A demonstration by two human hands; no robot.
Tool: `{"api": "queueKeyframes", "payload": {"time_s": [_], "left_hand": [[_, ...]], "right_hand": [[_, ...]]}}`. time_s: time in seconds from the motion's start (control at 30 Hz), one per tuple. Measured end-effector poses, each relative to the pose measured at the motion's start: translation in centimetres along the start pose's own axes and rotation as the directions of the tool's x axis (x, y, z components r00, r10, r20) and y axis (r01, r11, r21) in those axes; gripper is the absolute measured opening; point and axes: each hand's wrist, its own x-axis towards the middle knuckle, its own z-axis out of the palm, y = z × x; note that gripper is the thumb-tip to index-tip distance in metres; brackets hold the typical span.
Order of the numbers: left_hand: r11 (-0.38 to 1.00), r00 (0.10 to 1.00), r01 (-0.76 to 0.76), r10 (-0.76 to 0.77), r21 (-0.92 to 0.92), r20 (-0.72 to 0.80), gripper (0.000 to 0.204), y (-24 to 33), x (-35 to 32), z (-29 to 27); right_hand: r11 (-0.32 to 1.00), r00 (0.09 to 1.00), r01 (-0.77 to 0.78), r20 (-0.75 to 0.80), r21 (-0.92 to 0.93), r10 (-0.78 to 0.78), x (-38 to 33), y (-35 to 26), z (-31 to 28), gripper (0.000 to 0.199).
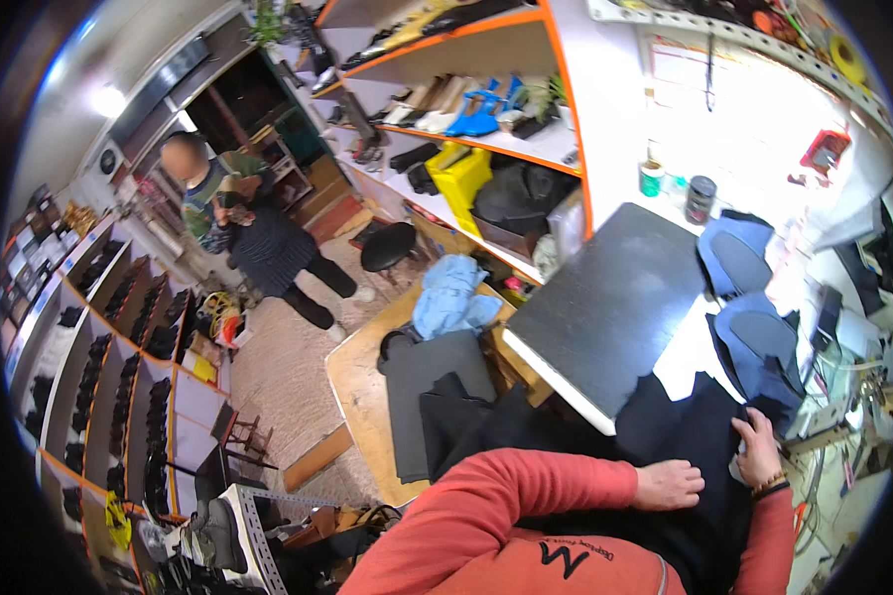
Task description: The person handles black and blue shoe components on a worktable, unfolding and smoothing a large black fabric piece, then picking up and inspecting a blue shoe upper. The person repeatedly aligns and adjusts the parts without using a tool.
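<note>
Black cloth (665,426) lies over the near edge of the work table and across my lap. On it rests my left hand (671,485), its fingers loosely stretched over the fabric. At the cloth's right edge, my right hand (760,451), with a beaded bracelet at the wrist, has its fingers closed around the border. A small white patch shows beside that palm; what it is I cannot tell. Just beyond the right hand are two blue shaped pieces with dark grey centres, a nearer one (757,342) and a farther one (734,255).
A black-topped table (620,307) stands ahead. To its left, a wooden table (362,362) bears a dark grey folded piece (437,382) and light-blue denim (454,297). Tools and cables crowd the right side. Shoe shelves (99,367) line the left; a person (253,223) stands near the doorway.
</note>
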Motion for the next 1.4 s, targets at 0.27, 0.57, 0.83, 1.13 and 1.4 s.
{"api": "queueKeyframes", "payload": {"time_s": [0.27, 0.57, 0.83, 1.13, 1.4], "left_hand": [[0.989, 0.994, -0.008, 0.023, -0.145, 0.108, 0.012, -0.4, 0.2, -3.6], [0.986, 0.956, 0.156, -0.133, -0.066, 0.262, 0.013, 0.9, 0.5, -3.9], [0.995, 0.964, 0.090, -0.073, -0.054, 0.257, 0.013, 0.6, 1.5, -4.0], [0.982, 0.966, 0.144, -0.112, -0.124, 0.234, 0.010, 0.3, 2.1, -3.6], [0.992, 0.969, 0.125, -0.115, -0.033, 0.217, 0.012, 1.1, 1.7, -3.2]], "right_hand": [[0.998, 0.996, 0.060, -0.072, 0.026, -0.058, 0.0, -0.7, -0.4, 0.081], [0.997, 0.985, -0.075, -0.155, -0.011, 0.072, 0.7, -1.4, 0.0, 0.067], [0.988, 0.982, -0.152, -0.117, -0.025, 0.149, 1.1, -1.8, 0.0, 0.060], [0.990, 0.985, -0.137, -0.104, -0.020, 0.134, 0.9, -2.1, 0.1, 0.064], [0.962, 0.948, -0.195, -0.289, -0.189, 0.136, 1.6, -2.8, 2.1, 0.047]]}}
